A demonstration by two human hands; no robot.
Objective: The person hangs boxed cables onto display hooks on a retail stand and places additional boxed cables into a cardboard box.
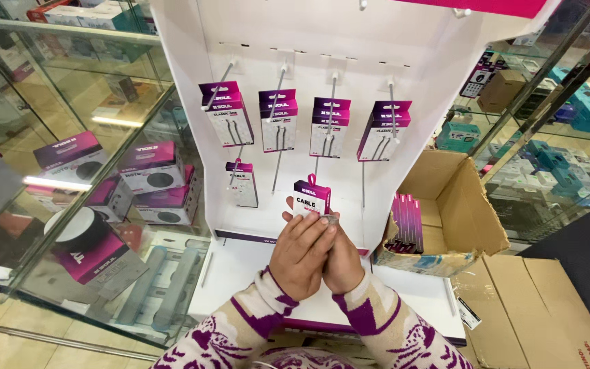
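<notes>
The fingers of the left hand [302, 254] and the right hand [342, 260] are closed together around a small pink and white cable pack [312, 197], held up before the white display stand [322, 61], beside an open cardboard box [455, 205].
</notes>
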